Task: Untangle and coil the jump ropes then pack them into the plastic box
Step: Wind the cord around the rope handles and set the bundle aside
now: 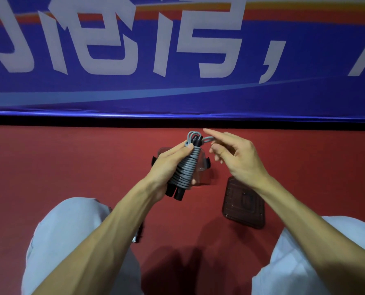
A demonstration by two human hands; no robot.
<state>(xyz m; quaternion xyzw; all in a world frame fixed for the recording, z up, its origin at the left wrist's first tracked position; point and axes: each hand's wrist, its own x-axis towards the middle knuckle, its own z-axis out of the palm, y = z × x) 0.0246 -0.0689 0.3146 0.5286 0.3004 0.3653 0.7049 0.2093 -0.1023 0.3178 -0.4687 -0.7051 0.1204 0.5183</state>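
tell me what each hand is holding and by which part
Left hand grips the coiled grey jump rope around its wrapped middle; right hand pinches the loose loop at its top end.

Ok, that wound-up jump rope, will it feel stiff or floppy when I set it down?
Probably a firm bundle: the grey cord is wound tightly round two black handles in the left hand. The loose loops on top look springy, so it may unwind if released.

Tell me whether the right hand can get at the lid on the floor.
Probably yes. The lid lies bare on the floor just below the right hand, nothing between them; that hand would first have to release the jump rope loop it seems to pinch.
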